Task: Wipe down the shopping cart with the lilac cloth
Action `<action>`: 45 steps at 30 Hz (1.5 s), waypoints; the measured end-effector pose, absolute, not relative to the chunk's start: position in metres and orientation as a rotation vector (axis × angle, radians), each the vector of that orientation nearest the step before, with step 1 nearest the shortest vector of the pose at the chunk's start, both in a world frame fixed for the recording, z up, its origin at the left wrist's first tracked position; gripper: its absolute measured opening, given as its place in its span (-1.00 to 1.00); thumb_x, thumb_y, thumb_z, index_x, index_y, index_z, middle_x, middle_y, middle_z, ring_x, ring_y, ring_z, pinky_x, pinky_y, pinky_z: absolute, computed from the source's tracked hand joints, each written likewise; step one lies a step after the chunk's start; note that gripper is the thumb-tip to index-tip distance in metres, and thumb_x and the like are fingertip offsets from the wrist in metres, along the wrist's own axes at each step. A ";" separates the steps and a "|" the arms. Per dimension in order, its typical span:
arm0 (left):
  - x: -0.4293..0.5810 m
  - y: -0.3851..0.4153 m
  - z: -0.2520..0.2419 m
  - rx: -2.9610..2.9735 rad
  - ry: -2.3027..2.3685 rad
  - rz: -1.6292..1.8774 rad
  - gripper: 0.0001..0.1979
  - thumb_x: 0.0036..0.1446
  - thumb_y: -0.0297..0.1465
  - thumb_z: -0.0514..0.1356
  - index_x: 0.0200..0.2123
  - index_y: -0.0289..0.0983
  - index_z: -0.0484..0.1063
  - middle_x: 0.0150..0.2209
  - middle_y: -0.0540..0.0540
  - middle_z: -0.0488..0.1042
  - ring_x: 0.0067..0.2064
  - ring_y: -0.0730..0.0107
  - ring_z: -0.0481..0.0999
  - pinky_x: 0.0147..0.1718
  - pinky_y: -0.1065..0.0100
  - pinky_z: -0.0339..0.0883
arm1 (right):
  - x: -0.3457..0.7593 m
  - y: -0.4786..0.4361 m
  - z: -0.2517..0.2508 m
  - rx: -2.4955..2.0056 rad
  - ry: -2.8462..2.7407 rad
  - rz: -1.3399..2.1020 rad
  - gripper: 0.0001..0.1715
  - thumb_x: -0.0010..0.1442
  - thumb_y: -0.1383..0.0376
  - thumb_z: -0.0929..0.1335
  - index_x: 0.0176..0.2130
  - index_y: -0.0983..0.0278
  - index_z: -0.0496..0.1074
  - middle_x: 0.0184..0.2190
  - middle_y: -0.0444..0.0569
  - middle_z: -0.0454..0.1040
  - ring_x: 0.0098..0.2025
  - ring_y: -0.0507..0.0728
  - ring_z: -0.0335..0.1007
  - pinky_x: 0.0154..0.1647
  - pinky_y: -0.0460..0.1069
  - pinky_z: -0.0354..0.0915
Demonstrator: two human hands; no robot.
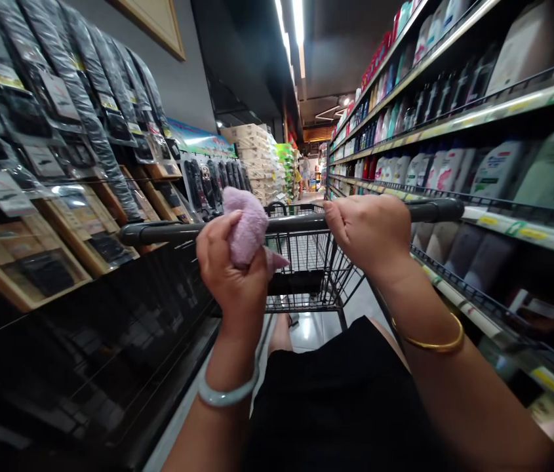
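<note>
My left hand (231, 267) is closed around a small pink cloth (246, 223) and rests against the black handle bar (168, 231) of a wire shopping cart (313, 262). A pale green bangle sits on that wrist. My right hand (369, 229) is wrapped round the same bar further right, and its wrist carries a gold bangle. The cart's basket stretches ahead of me down the aisle.
Left of the cart stands a rack of packaged dark goods (75, 131) on wooden shelves. On the right run shelves of bottles (454, 164) with price strips. Stacked cartons (254, 154) and a person (305, 172) show far down the narrow, glossy-floored aisle.
</note>
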State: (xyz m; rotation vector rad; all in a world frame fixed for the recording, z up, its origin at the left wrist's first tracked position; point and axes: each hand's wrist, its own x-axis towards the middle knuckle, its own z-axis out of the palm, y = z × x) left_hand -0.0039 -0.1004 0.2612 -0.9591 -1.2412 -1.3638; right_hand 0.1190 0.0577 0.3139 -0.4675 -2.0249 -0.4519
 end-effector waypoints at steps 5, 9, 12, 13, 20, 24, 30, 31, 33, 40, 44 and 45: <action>0.013 -0.095 0.257 -1.234 -1.312 -1.148 -0.49 0.07 -0.60 0.27 0.09 -0.14 0.45 0.15 -0.12 0.44 0.22 0.20 0.42 0.25 0.13 0.30 | 0.126 0.065 0.312 -0.457 -1.997 -0.443 -0.25 0.47 0.03 0.00 -0.36 0.29 0.52 -0.42 0.04 0.56 -0.42 0.10 0.28 -0.34 0.05 -0.18; 0.005 -0.112 0.263 -1.029 -1.324 -1.245 -0.49 0.09 -0.52 0.29 0.13 -0.15 0.42 0.12 -0.09 0.45 0.19 0.19 0.42 0.26 0.10 0.29 | 0.135 0.073 0.311 -0.439 -2.010 -0.459 -0.27 0.48 0.02 0.00 -0.35 0.27 0.52 -0.41 0.03 0.55 -0.41 0.11 0.27 -0.34 0.06 -0.18; 0.001 -0.124 0.265 -0.920 -1.353 -1.264 -0.49 0.10 -0.51 0.29 0.14 -0.13 0.43 0.11 -0.08 0.46 0.17 0.17 0.42 0.27 0.06 0.28 | 0.141 0.078 0.310 -0.459 -2.008 -0.465 -0.28 0.47 0.03 0.02 -0.37 0.27 0.51 -0.43 0.05 0.53 -0.41 0.11 0.28 -0.34 0.07 -0.16; 0.002 -0.126 0.264 -0.949 -1.354 -1.240 -0.50 0.10 -0.51 0.29 0.13 -0.12 0.44 0.11 -0.07 0.47 0.18 0.16 0.42 0.27 0.04 0.28 | 0.143 0.080 0.310 -0.470 -2.004 -0.465 -0.29 0.47 0.04 0.02 -0.38 0.27 0.51 -0.43 0.06 0.53 -0.41 0.12 0.29 -0.34 0.07 -0.15; 0.002 -0.141 0.261 -0.978 -1.287 -1.123 -0.50 0.06 -0.45 0.38 0.10 -0.09 0.48 0.08 -0.03 0.51 0.16 0.12 0.46 0.24 0.01 0.32 | 0.157 0.098 0.308 -0.476 -1.999 -0.466 -0.28 0.46 0.01 0.01 -0.43 0.23 0.48 -0.44 0.08 0.53 -0.41 0.12 0.32 -0.35 0.08 -0.09; -0.002 -0.158 0.266 -0.806 -1.312 -1.159 -0.45 0.02 -0.42 0.42 0.12 -0.15 0.49 0.09 -0.09 0.51 0.16 0.08 0.45 0.25 -0.02 0.29 | 0.163 0.109 0.307 -0.457 -1.963 -0.479 -0.31 0.45 0.04 0.03 -0.47 0.23 0.44 -0.48 0.05 0.50 -0.42 0.11 0.32 -0.35 0.07 -0.08; 0.008 -0.143 0.248 -0.996 -1.287 -1.124 -0.46 0.00 -0.42 0.46 0.08 -0.14 0.50 0.12 -0.11 0.49 0.18 0.15 0.46 0.24 0.11 0.30 | 0.166 0.120 0.304 -0.406 -1.904 -0.454 -0.35 0.41 0.09 0.06 -0.49 0.24 0.47 -0.53 0.02 0.49 -0.46 0.11 0.30 -0.34 0.06 -0.01; 0.009 -0.142 0.246 -1.033 -1.289 -1.124 -0.47 0.00 -0.44 0.45 0.08 -0.13 0.50 0.13 -0.11 0.48 0.17 0.16 0.46 0.23 0.13 0.31 | 0.167 0.122 0.304 -0.401 -1.907 -0.447 -0.34 0.41 0.09 0.06 -0.49 0.24 0.48 -0.52 0.03 0.51 -0.46 0.12 0.31 -0.34 0.06 0.00; 0.007 -0.144 0.246 -1.062 -1.285 -1.121 -0.47 0.00 -0.46 0.45 0.07 -0.11 0.51 0.14 -0.10 0.47 0.16 0.15 0.47 0.23 0.13 0.32 | 0.169 0.124 0.304 -0.409 -1.921 -0.431 -0.33 0.42 0.09 0.06 -0.46 0.25 0.52 -0.49 0.03 0.55 -0.44 0.13 0.34 -0.34 0.05 0.03; 0.001 -0.161 0.264 -0.814 -1.294 -1.230 -0.44 0.01 -0.44 0.43 0.12 -0.14 0.51 0.07 -0.12 0.52 0.16 0.07 0.46 0.25 0.01 0.30 | 0.158 0.095 0.323 -0.460 -1.929 -0.385 -0.39 0.41 0.11 0.13 -0.34 0.26 0.64 -0.30 0.06 0.64 -0.27 0.16 0.44 -0.21 0.06 0.10; 0.014 -0.134 0.250 -1.072 -1.292 -1.138 -0.50 0.05 -0.48 0.40 0.08 -0.13 0.49 0.12 -0.13 0.47 0.15 0.15 0.47 0.20 0.10 0.34 | 0.131 0.044 0.328 -0.291 -2.058 -0.258 -0.37 0.46 0.07 0.10 -0.30 0.23 0.62 -0.25 0.01 0.64 -0.26 0.12 0.44 -0.24 0.03 0.05; 0.016 -0.128 0.246 -1.103 -1.281 -1.119 -0.52 0.05 -0.51 0.39 0.06 -0.13 0.49 0.13 -0.13 0.45 0.15 0.17 0.48 0.19 0.13 0.36 | 0.125 0.034 0.326 -0.287 -2.077 -0.268 -0.37 0.46 0.06 0.10 -0.32 0.24 0.60 -0.30 0.00 0.63 -0.29 0.12 0.42 -0.26 0.03 0.01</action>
